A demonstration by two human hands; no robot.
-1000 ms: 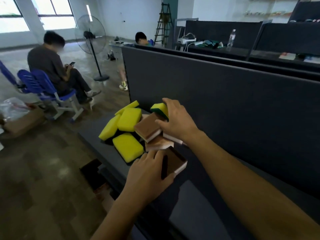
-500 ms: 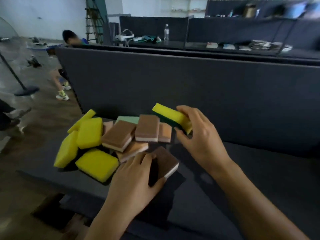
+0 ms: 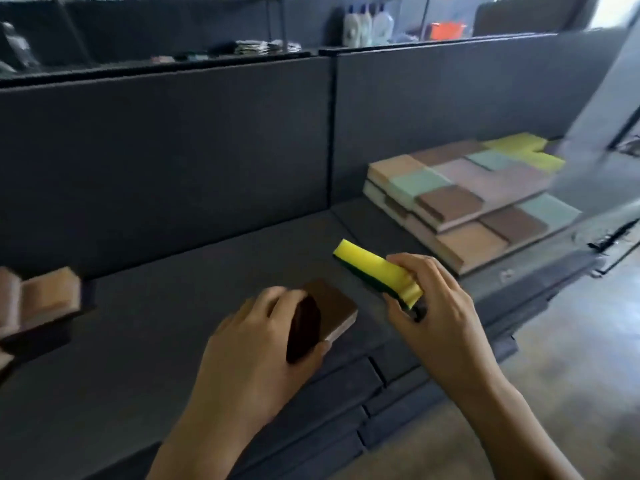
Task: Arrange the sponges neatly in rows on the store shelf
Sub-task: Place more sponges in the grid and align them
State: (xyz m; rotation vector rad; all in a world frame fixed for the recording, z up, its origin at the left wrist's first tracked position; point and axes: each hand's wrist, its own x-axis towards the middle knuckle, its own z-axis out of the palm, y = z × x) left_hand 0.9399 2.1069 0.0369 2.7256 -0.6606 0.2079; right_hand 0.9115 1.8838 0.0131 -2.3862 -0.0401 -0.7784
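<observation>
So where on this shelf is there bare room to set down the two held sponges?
Bare shelf runs along the back panel, between the loose sponges at the left edge and the stacked rows on the right. That right end is crowded, two layers deep.

1. Brown sponge [image 3: 329,303], pale underside: gripped in left hand [image 3: 256,348], fingers curled over its near end.
2. Yellow sponge [image 3: 370,265], green backing: pinched in right hand [image 3: 440,313], jutting past the fingertips.
3. Sponge rows [image 3: 446,199]: two layers on shelf [image 3: 173,306], well beyond the right fingers.
</observation>
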